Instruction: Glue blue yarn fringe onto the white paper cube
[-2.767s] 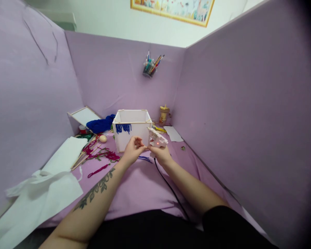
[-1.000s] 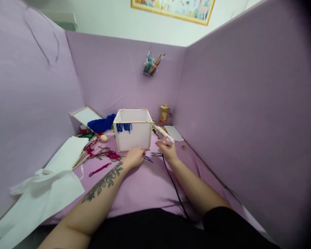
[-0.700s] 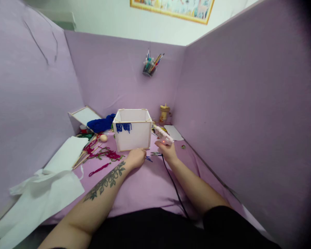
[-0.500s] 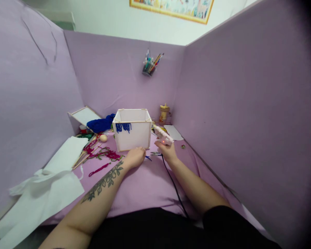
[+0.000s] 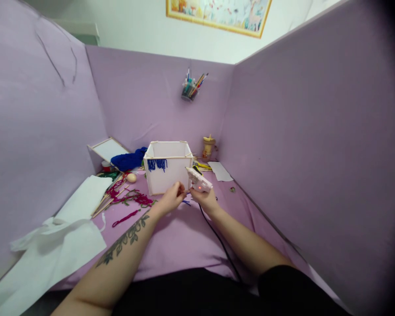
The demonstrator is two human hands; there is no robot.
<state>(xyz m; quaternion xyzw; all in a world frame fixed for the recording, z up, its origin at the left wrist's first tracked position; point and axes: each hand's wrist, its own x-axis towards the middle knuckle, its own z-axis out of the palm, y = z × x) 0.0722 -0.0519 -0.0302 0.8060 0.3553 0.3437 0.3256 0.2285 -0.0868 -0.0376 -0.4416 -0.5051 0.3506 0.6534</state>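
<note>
Gluing step | right hand (image 5: 206, 200) grips glue gun (image 5: 198, 180) just right of white box (image 5: 168, 166) | left hand (image 5: 171, 199) pinched shut before box, contents too small to tell | next calls for steady nozzle aim

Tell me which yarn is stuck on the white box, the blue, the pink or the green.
The blue yarn fringe hangs from the box front's top edge; pink yarn lies loose on the table.

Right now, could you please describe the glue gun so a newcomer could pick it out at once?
Find the white open-topped box mid-table. Just in front of its right corner, the right hand holds the glue gun: pale pink, with a small red light and a black cord.
</note>
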